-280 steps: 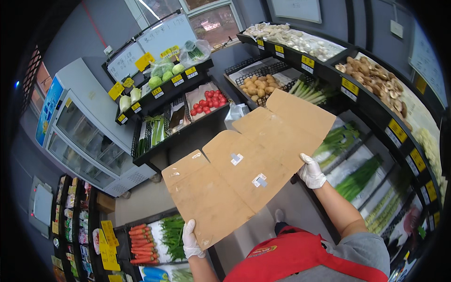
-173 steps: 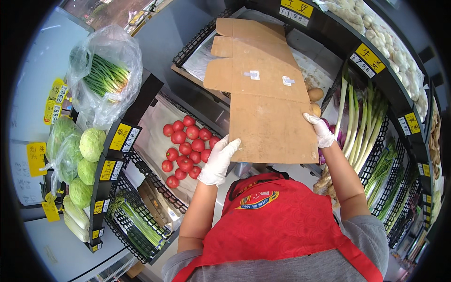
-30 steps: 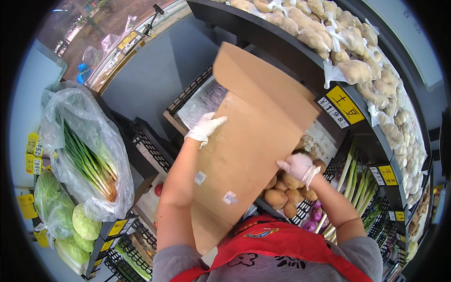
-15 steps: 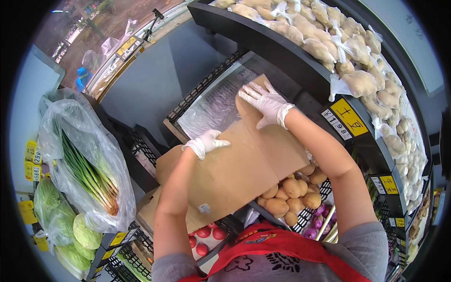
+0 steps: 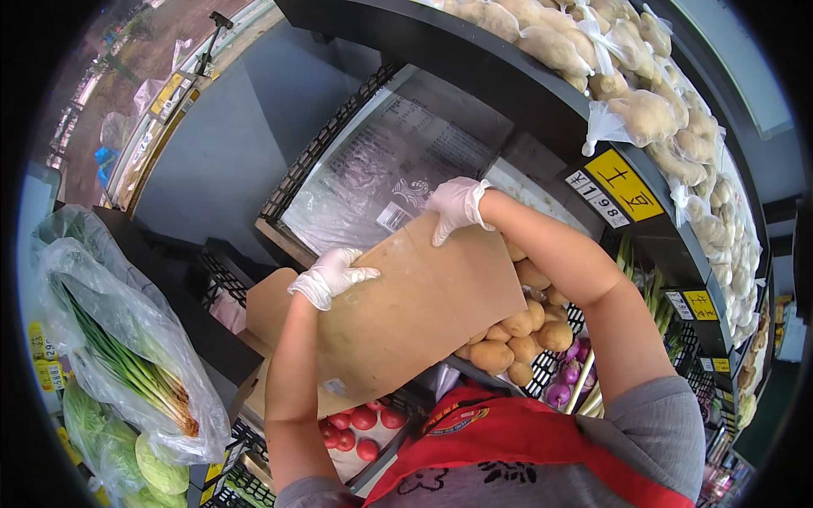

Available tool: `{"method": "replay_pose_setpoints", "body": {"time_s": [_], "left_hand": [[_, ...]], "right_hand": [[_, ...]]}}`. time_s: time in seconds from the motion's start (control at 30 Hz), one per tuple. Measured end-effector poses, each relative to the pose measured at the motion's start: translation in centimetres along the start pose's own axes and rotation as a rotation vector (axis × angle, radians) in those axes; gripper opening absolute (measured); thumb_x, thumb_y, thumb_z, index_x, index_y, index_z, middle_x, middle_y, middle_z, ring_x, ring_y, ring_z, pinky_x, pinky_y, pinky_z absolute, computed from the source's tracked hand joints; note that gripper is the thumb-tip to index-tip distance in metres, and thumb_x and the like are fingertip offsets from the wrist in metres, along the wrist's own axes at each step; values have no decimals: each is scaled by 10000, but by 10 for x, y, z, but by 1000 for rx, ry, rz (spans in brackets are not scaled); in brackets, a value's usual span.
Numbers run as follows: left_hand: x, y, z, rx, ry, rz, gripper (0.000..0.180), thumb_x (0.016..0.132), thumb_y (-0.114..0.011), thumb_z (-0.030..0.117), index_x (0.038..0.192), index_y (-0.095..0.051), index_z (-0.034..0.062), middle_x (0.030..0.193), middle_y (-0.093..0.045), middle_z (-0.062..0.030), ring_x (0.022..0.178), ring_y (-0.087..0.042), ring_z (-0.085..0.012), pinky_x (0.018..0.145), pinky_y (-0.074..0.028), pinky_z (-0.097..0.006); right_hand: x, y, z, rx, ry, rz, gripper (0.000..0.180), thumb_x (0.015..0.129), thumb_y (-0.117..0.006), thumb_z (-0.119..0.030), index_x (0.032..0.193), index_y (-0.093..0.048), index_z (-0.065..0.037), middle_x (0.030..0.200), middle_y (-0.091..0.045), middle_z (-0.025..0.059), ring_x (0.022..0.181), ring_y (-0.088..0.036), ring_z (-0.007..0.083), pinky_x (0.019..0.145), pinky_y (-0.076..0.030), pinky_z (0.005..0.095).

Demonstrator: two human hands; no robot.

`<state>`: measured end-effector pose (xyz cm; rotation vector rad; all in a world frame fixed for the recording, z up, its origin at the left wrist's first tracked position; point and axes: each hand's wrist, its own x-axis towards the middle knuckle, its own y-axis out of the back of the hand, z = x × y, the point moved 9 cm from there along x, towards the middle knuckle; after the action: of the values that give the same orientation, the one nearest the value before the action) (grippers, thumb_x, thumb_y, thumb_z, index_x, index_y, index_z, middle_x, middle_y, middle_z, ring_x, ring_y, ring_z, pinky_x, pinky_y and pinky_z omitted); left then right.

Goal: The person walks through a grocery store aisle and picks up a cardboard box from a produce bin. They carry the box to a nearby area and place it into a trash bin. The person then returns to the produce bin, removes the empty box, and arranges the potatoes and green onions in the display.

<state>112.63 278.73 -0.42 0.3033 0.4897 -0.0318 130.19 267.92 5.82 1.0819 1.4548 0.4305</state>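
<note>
A large brown piece of cardboard [image 5: 406,313] with folded flaps lies tilted in front of me, across the produce bins. My left hand [image 5: 334,275], in a thin white glove, is closed over its far edge, thumb on the near face. At the far right corner my right hand [image 5: 457,209], gloved likewise, grips the same edge; its fingers are partly hidden behind the board. Just beyond the cardboard, a shelf bin [image 5: 284,190] holds a sheet of clear plastic film [image 5: 364,186]. Potatoes [image 5: 518,339] show from under the cardboard's right side.
Tomatoes [image 5: 366,419] sit below the cardboard, near my apron. Purple onions [image 5: 559,392] are right of the potatoes. Bagged green onions [image 5: 127,356] and cabbages [image 5: 161,466] stand left. A dark upper shelf [image 5: 474,76] with bagged root vegetables [image 5: 644,118] curves along the right.
My right hand has gone from lying spread on a raised cardboard flap to gripping the far edge. That flap no longer stands up, and more of the plastic film shows. The view has shifted.
</note>
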Motion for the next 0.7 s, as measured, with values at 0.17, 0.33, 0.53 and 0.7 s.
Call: {"method": "replay_pose_setpoints", "body": {"time_s": [0.17,0.33,0.53,0.7], "left_hand": [[11,5,-10,38,1,19,401,845,-812,248,1118,-713,-28,960,-719,-42,845,-592,-90,789,-525,-302],[9,18,-24,41,93,80,439,792,-840,277,1070,-717,-41,926,-718,-76,825,-627,-136,765,-519,-322],[7,27,-5,264,14,153,523,745,-847,421,1007,-720,-13,921,-720,-163,845,-665,-207,786,-513,-362],[-13,39,0,315,-23,348,542,758,-830,444,988,-689,-25,884,-709,-152,835,-673,-267,785,-520,-367]], "right_hand": [[-6,13,0,-2,15,262,557,715,-783,-480,1092,-704,-79,940,-725,164,929,-669,371,910,-486,421],[-49,18,41,445,-68,604,695,782,-765,-260,1392,-485,-79,1399,-533,176,1295,-505,317,1073,-401,428],[-87,-84,92,1364,-172,563,816,841,-734,-157,1527,-309,-36,1489,-434,199,1340,-468,265,1088,-409,377],[-111,-151,63,1529,-308,255,475,949,-656,-132,1385,-507,-19,1235,-638,58,1113,-599,138,977,-481,294]]}}
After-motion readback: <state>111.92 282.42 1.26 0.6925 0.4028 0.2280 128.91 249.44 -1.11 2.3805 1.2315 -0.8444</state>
